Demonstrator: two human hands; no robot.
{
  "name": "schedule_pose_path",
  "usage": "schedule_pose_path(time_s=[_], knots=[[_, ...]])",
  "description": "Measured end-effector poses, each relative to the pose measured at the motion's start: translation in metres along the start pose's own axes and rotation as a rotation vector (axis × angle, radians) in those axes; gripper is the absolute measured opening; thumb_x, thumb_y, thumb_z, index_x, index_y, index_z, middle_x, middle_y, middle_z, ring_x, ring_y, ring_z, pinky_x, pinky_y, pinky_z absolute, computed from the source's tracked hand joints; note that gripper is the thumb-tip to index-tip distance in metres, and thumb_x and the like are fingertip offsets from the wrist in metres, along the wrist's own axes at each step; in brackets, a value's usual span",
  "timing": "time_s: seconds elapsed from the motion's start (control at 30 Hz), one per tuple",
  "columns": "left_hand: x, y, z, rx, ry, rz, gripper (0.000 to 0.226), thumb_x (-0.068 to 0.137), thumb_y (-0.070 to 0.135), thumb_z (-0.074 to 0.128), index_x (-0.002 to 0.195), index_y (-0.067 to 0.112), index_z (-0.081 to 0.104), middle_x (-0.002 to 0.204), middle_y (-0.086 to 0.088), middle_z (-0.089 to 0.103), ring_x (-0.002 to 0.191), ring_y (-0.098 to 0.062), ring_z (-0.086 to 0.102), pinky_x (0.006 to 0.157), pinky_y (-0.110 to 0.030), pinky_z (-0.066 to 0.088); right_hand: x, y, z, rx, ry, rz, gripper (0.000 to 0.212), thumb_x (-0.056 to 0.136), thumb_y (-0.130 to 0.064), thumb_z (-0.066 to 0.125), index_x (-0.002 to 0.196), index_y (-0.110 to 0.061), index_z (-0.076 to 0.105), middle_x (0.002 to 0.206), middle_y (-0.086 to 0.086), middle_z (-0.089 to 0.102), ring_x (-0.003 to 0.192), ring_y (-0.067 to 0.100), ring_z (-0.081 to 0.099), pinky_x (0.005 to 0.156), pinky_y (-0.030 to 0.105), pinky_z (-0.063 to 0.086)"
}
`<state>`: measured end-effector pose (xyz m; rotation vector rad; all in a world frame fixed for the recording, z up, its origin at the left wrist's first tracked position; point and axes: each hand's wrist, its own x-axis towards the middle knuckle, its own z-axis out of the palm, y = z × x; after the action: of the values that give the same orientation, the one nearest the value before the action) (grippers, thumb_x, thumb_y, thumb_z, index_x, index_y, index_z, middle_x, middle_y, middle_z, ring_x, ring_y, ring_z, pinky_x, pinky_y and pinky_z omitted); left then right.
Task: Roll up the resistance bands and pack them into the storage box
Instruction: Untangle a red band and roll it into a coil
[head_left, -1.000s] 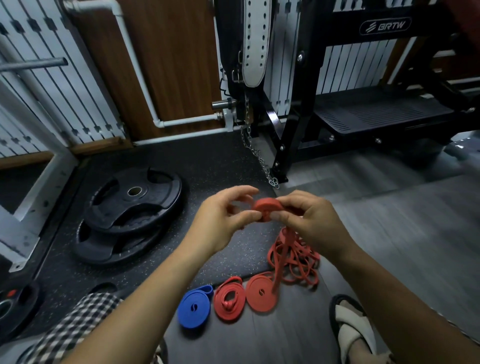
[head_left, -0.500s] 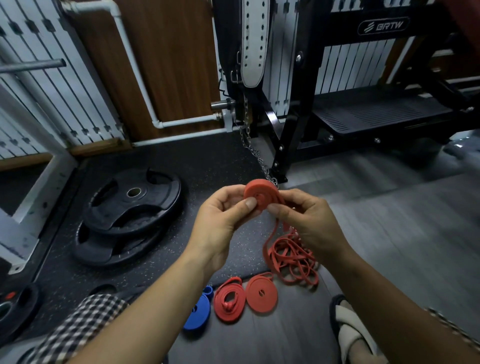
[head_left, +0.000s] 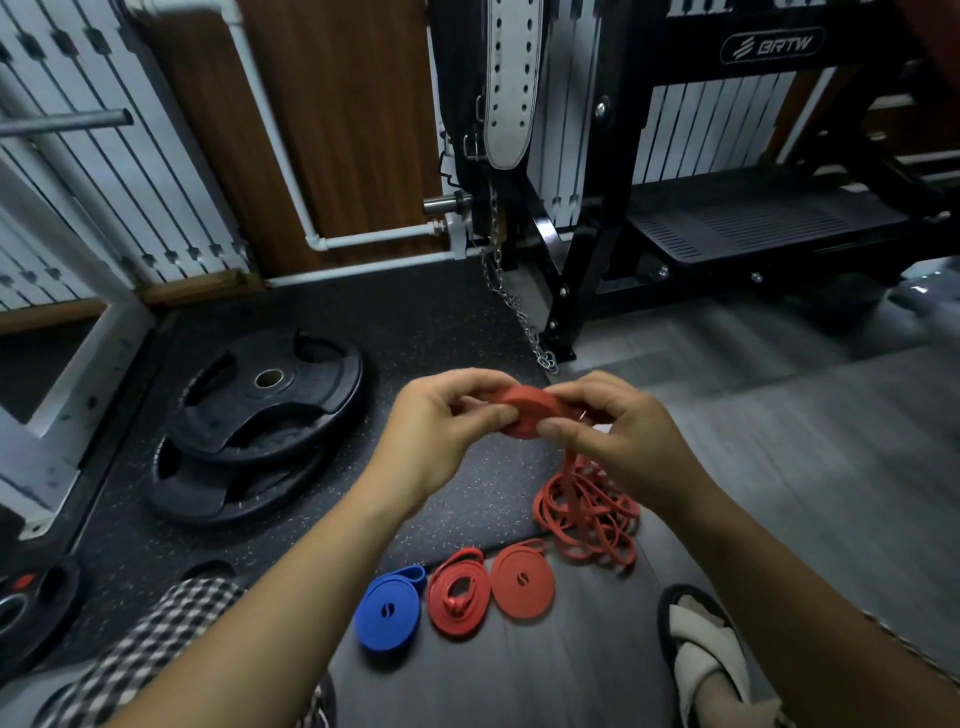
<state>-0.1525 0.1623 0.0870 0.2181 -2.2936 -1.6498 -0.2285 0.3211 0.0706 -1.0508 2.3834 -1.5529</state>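
Three finished bands lie closest to me on the grey floor, side by side so I can scoop them up together: a blue coil, a looser red coil and a tight red coil, left of my sandalled foot. Just beyond them, the unrolled length of the band I am working on sits in a red tangle by the edge of the black mat. It lies right under my hands so it can feed upward without snagging.

My left hand pinches the roll between thumb and curled fingers to stop it springing open. My right hand grips its other side, thumb on the rim, and the tail drops from beneath it to the tangle. I judge this band roughly half rolled.

Farther off are stacked weight plates and a black rack. No storage box shows anywhere.
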Motion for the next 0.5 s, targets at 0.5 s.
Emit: schedule_pose_path(time_s=[0.5], knots=[[-0.009, -0.002, 0.023, -0.891, 0.036, -0.323, 0.017, 0.080, -0.007, 0.053, 0.091, 0.004, 0.058, 0.077, -0.005, 0.071, 0.073, -0.015, 0.069, 0.070, -0.023, 0.058, 0.000, 0.000, 0.003, 0.592, 0.042, 0.192, 0.026, 0.068, -0.015, 0.066, 0.094, -0.013, 0.067, 0.082, -0.005, 0.073, 0.084, 0.005, 0.067, 0.075, 0.015, 0.051]])
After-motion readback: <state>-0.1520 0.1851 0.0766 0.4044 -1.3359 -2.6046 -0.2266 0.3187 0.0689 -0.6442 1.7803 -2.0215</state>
